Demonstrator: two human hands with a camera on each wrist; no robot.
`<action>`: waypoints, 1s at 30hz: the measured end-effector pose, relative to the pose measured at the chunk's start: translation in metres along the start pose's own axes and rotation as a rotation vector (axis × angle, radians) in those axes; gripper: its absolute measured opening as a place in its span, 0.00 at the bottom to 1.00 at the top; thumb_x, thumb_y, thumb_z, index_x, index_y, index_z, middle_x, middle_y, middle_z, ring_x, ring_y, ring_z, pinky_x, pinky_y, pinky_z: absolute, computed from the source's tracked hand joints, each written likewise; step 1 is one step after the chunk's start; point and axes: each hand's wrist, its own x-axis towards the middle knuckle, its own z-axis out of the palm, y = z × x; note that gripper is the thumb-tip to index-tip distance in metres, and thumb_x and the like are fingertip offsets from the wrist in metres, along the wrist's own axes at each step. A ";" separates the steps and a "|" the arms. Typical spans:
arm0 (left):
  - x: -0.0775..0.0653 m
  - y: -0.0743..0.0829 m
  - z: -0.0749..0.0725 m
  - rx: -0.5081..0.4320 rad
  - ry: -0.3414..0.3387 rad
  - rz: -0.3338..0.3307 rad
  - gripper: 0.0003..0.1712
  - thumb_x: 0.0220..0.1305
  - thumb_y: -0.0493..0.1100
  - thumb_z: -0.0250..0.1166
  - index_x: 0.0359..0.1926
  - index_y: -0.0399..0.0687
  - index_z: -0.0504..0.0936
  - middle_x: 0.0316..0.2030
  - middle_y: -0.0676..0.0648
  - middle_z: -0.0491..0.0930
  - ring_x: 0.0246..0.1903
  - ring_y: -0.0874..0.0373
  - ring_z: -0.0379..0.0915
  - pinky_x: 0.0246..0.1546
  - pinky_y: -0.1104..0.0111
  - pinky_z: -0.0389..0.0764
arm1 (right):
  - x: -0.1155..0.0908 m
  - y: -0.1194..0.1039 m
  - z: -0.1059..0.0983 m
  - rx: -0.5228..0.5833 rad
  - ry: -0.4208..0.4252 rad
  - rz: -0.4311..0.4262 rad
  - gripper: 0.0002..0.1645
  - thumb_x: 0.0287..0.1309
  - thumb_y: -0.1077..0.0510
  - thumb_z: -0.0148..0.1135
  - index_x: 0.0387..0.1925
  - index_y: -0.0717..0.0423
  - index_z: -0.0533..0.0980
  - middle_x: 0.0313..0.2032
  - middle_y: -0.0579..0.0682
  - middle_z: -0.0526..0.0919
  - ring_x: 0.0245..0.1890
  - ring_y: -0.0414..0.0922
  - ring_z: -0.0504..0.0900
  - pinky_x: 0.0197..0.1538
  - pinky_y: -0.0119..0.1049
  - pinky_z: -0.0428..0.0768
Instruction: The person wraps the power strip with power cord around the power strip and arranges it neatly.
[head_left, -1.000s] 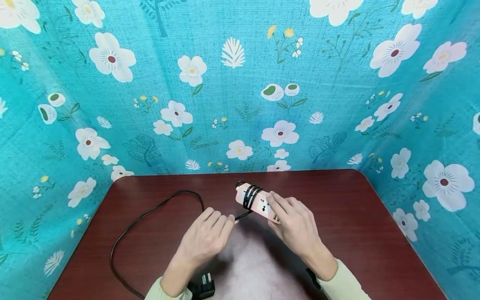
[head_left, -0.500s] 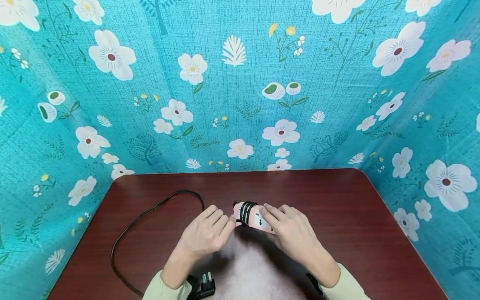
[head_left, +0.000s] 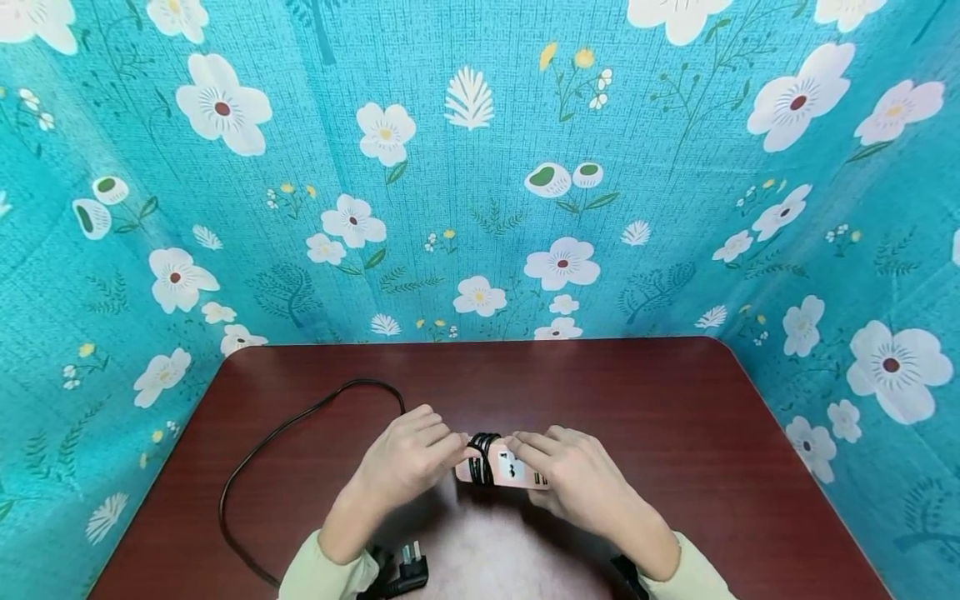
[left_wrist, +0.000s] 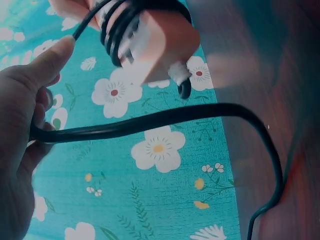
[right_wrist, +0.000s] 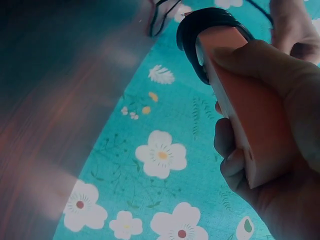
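Note:
A pink power strip (head_left: 513,468) with white socket faces is held above the table, several turns of its black cord (head_left: 480,463) wound round one end. My right hand (head_left: 577,475) grips its other end; in the right wrist view the thumb lies along the strip's pink back (right_wrist: 255,110) and the fingers curl round the far side. My left hand (head_left: 408,454) pinches the cord close beside the wound end. In the left wrist view the loose cord (left_wrist: 150,120) runs out of the left fist, while a thinner-looking stretch leads from the thumb to the coils.
The slack cord (head_left: 247,467) loops over the left side of the dark red table (head_left: 637,392). A black plug (head_left: 409,572) with metal pins lies by the left sleeve. Behind the table hangs a turquoise floral cloth (head_left: 450,208).
The power strip and right hand have come down and left, and the strip has turned from slanted to nearly level. The left hand, still pinching the cord, now sits right at the coils.

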 end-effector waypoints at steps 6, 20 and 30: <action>-0.003 -0.005 0.003 -0.261 0.012 -0.121 0.12 0.50 0.48 0.77 0.25 0.49 0.83 0.19 0.56 0.80 0.17 0.67 0.68 0.26 0.77 0.69 | 0.001 -0.006 -0.008 0.099 0.014 -0.053 0.36 0.27 0.51 0.81 0.48 0.48 0.82 0.44 0.41 0.88 0.26 0.36 0.73 0.27 0.26 0.69; -0.005 -0.011 0.006 -0.743 -0.070 -0.435 0.06 0.47 0.45 0.79 0.25 0.59 0.88 0.23 0.58 0.86 0.19 0.75 0.67 0.17 0.84 0.61 | 0.010 -0.004 -0.019 0.357 0.021 -0.103 0.34 0.32 0.58 0.75 0.50 0.48 0.81 0.46 0.40 0.86 0.38 0.35 0.82 0.39 0.25 0.77; -0.009 -0.018 0.006 -1.029 -0.143 -0.630 0.04 0.49 0.43 0.77 0.25 0.54 0.89 0.19 0.55 0.84 0.14 0.70 0.54 0.13 0.73 0.56 | 0.014 -0.002 -0.027 0.600 0.033 -0.091 0.37 0.34 0.58 0.78 0.54 0.45 0.79 0.46 0.37 0.85 0.38 0.30 0.79 0.44 0.18 0.74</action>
